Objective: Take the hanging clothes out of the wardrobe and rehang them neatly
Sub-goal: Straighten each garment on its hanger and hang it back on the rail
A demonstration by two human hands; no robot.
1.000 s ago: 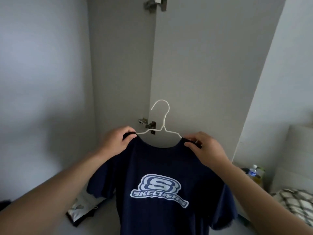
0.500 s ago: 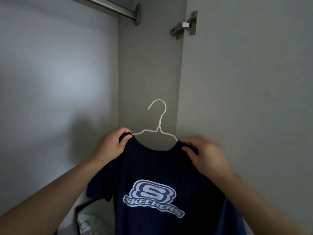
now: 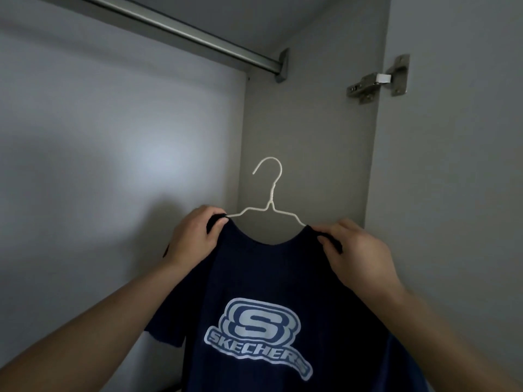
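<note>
A navy T-shirt (image 3: 268, 278) with a pale blue logo hangs on a thin white wire hanger (image 3: 270, 205). My left hand (image 3: 195, 236) grips the shirt's left shoulder over the hanger end. My right hand (image 3: 359, 256) pinches the right shoulder the same way. The hanger's hook points up and is free in the air, well below the metal wardrobe rail (image 3: 175, 32) that runs across the top of the view. Nothing hangs on the visible part of the rail.
The grey back wall of the wardrobe (image 3: 113, 151) fills the left. The side panel (image 3: 305, 137) stands behind the hanger. The open door (image 3: 452, 193) with a metal hinge (image 3: 376, 80) is on the right.
My view has tilted upward, bringing the rail fully into sight. Both hands have lifted the shirt on its hanger slightly toward the rail; the grip is unchanged.
</note>
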